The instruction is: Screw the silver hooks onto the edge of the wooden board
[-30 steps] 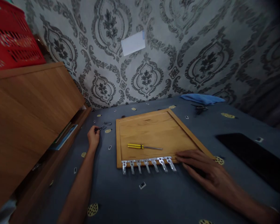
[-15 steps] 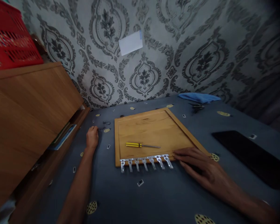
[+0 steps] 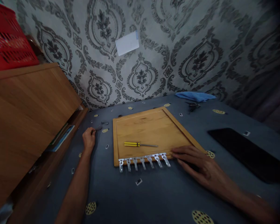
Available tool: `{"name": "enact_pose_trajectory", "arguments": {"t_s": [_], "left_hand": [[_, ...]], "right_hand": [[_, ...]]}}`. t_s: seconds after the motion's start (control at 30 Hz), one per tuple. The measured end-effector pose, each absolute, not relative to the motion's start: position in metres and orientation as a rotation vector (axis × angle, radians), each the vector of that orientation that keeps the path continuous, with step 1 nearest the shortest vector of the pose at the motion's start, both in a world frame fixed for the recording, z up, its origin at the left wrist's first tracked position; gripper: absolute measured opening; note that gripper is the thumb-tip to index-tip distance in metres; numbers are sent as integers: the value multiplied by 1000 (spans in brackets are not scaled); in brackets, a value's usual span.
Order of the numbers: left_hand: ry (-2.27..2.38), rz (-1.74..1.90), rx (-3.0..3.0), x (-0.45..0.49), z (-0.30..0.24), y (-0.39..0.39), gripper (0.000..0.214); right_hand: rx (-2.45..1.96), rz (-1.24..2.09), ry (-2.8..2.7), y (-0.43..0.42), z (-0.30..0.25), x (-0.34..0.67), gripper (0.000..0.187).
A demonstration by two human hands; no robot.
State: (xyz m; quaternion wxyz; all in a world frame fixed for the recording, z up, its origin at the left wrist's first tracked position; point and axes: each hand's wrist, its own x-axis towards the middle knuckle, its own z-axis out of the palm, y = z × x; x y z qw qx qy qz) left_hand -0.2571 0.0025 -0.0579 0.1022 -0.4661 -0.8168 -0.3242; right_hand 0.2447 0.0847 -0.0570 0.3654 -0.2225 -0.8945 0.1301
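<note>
A wooden board (image 3: 151, 129) lies on a blue-grey patterned cloth. On it rests a yellow-handled screwdriver (image 3: 140, 144), pointing right. Several small metal brackets (image 3: 143, 160) are lined up along the board's near edge. My right hand (image 3: 199, 166) lies flat with fingers stretched out at the board's near right corner, fingertips just beside the last bracket. My left hand (image 3: 88, 138) is to the left of the board, fingers pinched on a small dark metal piece (image 3: 98, 128) on the cloth. Another small ring-like piece (image 3: 105, 123) lies just beyond it.
A wooden cabinet (image 3: 25, 118) with a red crate (image 3: 9, 40) on top stands at the left. A blue cloth (image 3: 194, 95) and a dark tool (image 3: 192, 106) lie at the back right. A black flat panel (image 3: 242, 152) lies at the right. Patterned wallpaper is behind.
The view has shifted slightly; both hands stay where they were, the left still pinching the small metal piece, the right still flat by the board.
</note>
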Motion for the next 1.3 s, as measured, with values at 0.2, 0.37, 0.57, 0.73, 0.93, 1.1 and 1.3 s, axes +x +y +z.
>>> {"name": "enact_pose_trajectory", "arguments": {"t_s": [0.2,0.37,0.57,0.73,0.93,1.1,1.3], "left_hand": [[-2452,-1069,-1321,-258,-57,2,39],[-2488,-1152,-1374,-258,-55,1,39],[-2582,-1107,-1688,-260,-42,2,37],[-2727,-1002,-1991,-258,-33,1,30],[-2814,-911,-2025,-248,-22,-1,26],[-2754,-849,-1903,-231,-13,-4,29],[-2598,-735,-1714,-194,-18,-12,37]], "right_hand": [[-575,341,-2294,86,-62,246,26],[-564,357,-2308,84,-59,247,26],[-597,385,-2319,83,-57,248,26],[-597,391,-2316,84,-56,246,26],[-609,426,-2322,83,-53,246,28],[-590,416,-2279,83,-55,245,26],[-575,431,-2286,81,-51,244,24]]}}
